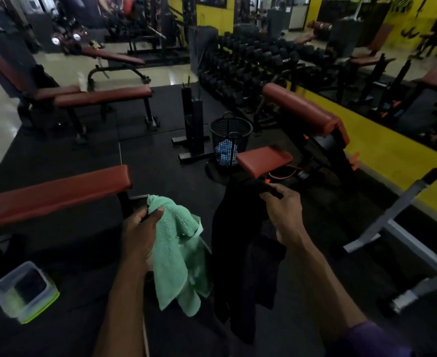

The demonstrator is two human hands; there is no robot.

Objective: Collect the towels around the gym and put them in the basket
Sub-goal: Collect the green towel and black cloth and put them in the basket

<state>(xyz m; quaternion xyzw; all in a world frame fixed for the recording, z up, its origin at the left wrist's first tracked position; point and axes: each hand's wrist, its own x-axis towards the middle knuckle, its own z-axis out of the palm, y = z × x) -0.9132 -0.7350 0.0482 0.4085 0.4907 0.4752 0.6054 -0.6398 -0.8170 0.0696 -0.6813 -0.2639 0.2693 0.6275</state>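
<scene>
My left hand [141, 233] grips a mint-green towel [178, 256] that hangs down in loose folds. My right hand [285, 212] pinches the top edge of a black towel [240, 266], which dangles beside the green one. Ahead on the dark floor stands a black mesh basket [230, 130] with a handle; something blue and white [224, 153] shows through its lower wall. The basket is partly hidden behind a red seat pad [263, 161].
A red bench [55, 194] lies to my left, two more [101, 96] further back. A preacher-curl bench [302, 112] is on the right, a dumbbell rack [251, 65] behind the basket. A black upright stand [193, 119] is left of the basket. A clear plastic box [25, 292] sits lower left.
</scene>
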